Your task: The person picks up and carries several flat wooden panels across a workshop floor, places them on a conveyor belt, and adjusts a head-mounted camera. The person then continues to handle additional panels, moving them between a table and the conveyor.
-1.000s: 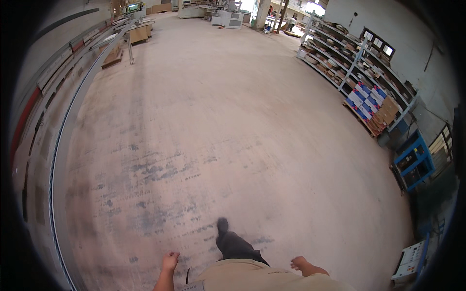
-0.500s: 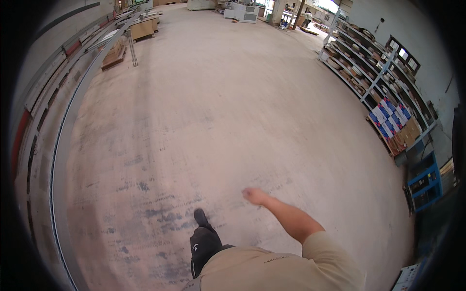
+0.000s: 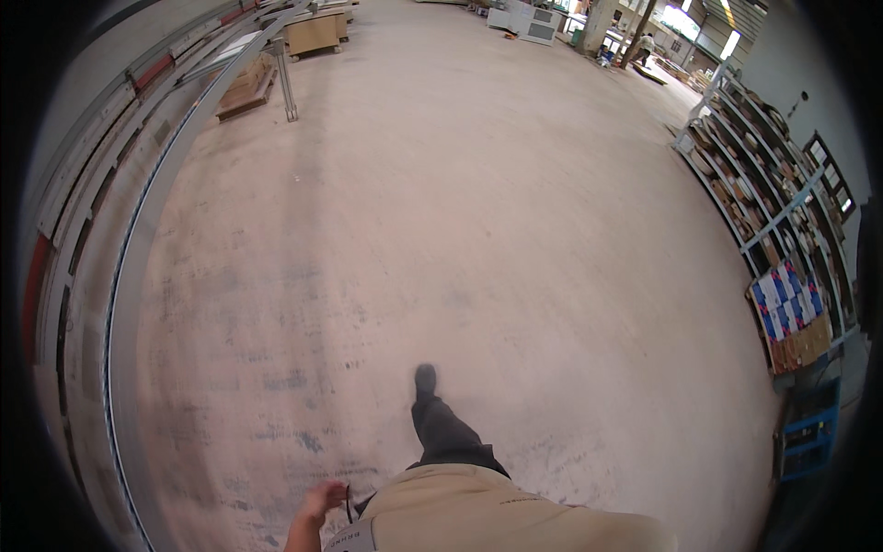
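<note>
My left hand (image 3: 322,501) hangs low beside my left hip, at the lower edge of the head view. Its fingers are loosely bent and a little apart, with no object visible in them; they are slightly blurred. A thin dark cord or strap (image 3: 349,504) shows right beside the fingertips, near the hem of my beige shirt (image 3: 497,506). My right hand is out of view. One leg in dark trousers, with a dark shoe (image 3: 425,379), is stretched forward on the worn, dusty floor (image 3: 478,230).
Along the left runs a long machine with a metal rail (image 3: 138,239). Beyond it are a pallet (image 3: 248,99) and a wooden box (image 3: 317,35). On the right stand loaded shelves (image 3: 763,166), blue-and-white boxes (image 3: 788,299) and a blue metal frame (image 3: 809,431). A person (image 3: 644,48) is far off.
My right arm has swung out of view and my left hand has come in at the lower left. Another leg position shows. The shelves have shifted right as my view turned left.
</note>
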`<state>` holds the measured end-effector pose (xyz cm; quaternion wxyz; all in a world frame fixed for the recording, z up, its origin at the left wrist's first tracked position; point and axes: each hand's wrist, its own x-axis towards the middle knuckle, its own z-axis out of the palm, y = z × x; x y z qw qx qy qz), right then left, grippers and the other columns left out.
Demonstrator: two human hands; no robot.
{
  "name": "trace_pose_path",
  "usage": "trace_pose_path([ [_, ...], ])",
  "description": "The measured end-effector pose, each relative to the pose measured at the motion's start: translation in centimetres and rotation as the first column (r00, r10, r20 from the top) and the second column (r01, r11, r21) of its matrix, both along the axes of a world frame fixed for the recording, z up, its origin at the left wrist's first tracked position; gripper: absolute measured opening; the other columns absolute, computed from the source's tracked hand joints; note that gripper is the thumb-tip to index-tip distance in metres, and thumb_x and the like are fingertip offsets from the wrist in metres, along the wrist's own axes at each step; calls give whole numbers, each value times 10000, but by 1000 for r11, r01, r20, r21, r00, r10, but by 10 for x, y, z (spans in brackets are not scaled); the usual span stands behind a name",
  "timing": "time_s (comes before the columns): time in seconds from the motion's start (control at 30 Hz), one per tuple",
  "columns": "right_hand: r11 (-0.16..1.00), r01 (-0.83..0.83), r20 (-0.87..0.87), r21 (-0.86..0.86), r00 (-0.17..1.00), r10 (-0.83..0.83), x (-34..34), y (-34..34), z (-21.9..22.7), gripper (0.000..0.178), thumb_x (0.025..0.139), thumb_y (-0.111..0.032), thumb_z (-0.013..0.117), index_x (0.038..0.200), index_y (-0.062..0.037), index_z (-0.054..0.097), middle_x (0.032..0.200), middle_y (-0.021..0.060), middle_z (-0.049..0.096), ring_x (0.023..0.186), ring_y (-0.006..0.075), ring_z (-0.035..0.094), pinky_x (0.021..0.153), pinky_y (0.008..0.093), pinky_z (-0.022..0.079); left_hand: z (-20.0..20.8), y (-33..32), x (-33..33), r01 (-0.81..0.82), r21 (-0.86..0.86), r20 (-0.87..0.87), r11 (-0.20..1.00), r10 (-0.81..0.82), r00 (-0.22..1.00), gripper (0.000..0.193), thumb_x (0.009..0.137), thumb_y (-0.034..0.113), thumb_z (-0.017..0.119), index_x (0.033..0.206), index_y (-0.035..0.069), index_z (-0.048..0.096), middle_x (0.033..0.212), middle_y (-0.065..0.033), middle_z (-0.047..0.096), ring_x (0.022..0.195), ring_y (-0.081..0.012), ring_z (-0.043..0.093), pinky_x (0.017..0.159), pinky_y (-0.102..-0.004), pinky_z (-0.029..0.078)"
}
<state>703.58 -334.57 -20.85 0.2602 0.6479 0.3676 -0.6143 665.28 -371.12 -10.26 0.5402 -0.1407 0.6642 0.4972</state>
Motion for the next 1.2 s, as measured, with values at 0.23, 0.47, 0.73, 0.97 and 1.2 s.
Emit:
trace_pose_path([
  [0.23,814,376,-155,-442,862,-482,-344,186,54,453,962,-452,459,1164,-78,617,1059,126,658,897,251,600,813,426,477,-53,149,-231,337,-239,-363,911,-405,839,265,879,277,589,912,28,673,771,-101,677,735,-200,663,649,-322,493],
  [0.47,423,-404,-19,811,706,708,-692,506,96,405,908,-355,573,1126,-26,665,1088,167,683,1034,298,623,900,401,486,62,394,-438,233,-135,-299,963,-263,917,303,839,136,552,1092,-30,573,988,-218,606,945,-363,592,880,-425,462],
  [0.73,454,-408,-45,792,703,710,-968,674,54,392,901,-358,553,1086,-34,675,1077,205,678,1053,364,629,910,427,489,-29,620,-763,406,-254,-846,878,-405,346,214,877,87,453,1034,-7,566,1091,-231,549,1041,-457,495,890,-507,417],
  [0.97,884,-345,-202,316,886,418,-1060,740,37,325,948,-265,533,1122,-22,662,1030,92,700,875,178,679,698,323,548,-106,745,-953,617,-445,-656,649,-705,269,280,881,180,519,1134,79,586,1112,-207,602,1029,-402,591,901,-477,481],
  [1.2,871,-428,-151,241,870,469,-1223,986,-45,263,983,-220,491,1155,-58,607,1079,101,678,851,235,689,668,381,538,-128,924,-1165,448,-206,-556,870,-481,678,451,908,300,551,1301,79,524,1245,-215,564,1166,-386,530,1005,-450,420],
])
